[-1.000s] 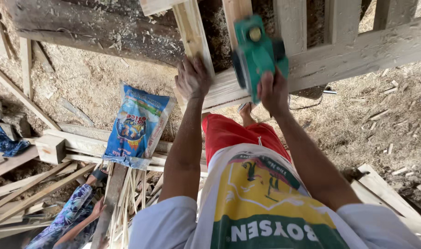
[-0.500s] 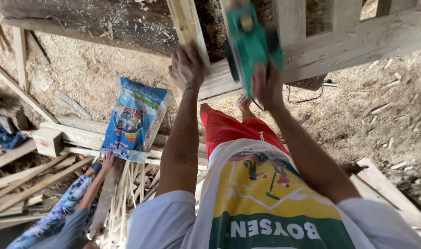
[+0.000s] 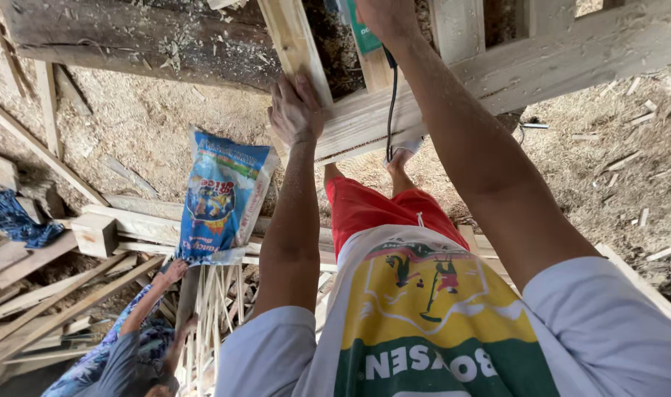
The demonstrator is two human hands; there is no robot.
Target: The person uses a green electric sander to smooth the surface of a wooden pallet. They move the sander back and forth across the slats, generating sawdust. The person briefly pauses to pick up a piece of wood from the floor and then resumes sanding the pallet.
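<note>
My left hand (image 3: 295, 110) lies flat on a pale wooden plank (image 3: 300, 55), fingers spread, pressing it against a wide cross board (image 3: 541, 62). My right hand (image 3: 383, 16) at the top edge grips a green electric power tool (image 3: 363, 33); only its lower part shows. The tool's black cord (image 3: 389, 110) hangs down from it. My arms stretch forward over my red shorts and white, yellow and green shirt.
A blue printed sack (image 3: 221, 198) stands against timber at left. Another person in a patterned sleeve (image 3: 122, 349) reaches into thin wood strips (image 3: 218, 309) at lower left. Loose planks, a wood block (image 3: 94, 234), a dark log (image 3: 137, 44) and sawdust-covered ground surround me.
My right hand has pushed the green tool forward, so it has almost left the top of the view. The other person's arm has come further in at lower left.
</note>
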